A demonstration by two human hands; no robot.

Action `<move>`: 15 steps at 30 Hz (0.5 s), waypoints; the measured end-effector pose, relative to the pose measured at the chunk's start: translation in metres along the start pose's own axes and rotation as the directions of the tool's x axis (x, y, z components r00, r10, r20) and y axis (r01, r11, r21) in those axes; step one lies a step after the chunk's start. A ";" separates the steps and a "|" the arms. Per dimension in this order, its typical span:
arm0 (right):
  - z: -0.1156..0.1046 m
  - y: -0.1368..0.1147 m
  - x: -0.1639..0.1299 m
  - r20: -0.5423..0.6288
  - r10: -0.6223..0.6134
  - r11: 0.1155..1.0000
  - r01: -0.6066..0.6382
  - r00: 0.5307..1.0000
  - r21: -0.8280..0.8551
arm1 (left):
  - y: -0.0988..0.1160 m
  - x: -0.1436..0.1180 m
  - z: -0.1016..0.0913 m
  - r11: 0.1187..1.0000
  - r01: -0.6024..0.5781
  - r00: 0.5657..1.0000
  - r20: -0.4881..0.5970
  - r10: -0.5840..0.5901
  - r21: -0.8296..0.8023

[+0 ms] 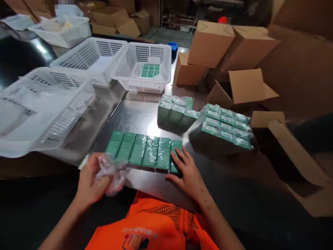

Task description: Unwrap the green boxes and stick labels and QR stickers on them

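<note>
A row of several green boxes point(137, 149), with shiny clear film over part of it, lies on the steel table in front of me. My left hand point(95, 180) is closed around a crumpled piece of clear plastic point(113, 175) at the row's near left corner. Resting on the rightmost box, my right hand point(183, 166) has its fingers spread and lying flat. Behind the row stand film-wrapped stacks of green boxes, a smaller one point(175, 114) and a larger one point(221, 128) further right.
White plastic baskets point(142, 86) line the back and left; the back one holds green boxes point(150, 70). Closed brown cartons point(210, 43) are piled at the back right. Two open cartons point(247, 85) point(275, 149) sit at the right. A blue object point(173, 48) stands behind the baskets.
</note>
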State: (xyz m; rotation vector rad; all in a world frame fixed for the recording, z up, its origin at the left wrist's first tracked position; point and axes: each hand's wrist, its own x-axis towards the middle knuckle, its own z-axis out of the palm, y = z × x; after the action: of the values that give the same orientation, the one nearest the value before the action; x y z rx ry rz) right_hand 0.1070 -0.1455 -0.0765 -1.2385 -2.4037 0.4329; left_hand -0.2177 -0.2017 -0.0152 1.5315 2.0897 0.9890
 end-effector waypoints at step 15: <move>0.044 -0.073 0.047 -0.081 -0.021 0.979 0.004 0.996 -0.203 | -0.098 0.082 -0.042 0.824 -0.132 0.929 0.360 -0.092 0.552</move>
State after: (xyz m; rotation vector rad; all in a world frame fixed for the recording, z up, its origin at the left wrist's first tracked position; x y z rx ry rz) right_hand 0.0099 -0.1521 -0.0727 -1.2976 -2.4305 0.1313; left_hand -0.3397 -0.1551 -0.0479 1.8327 2.1797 0.0226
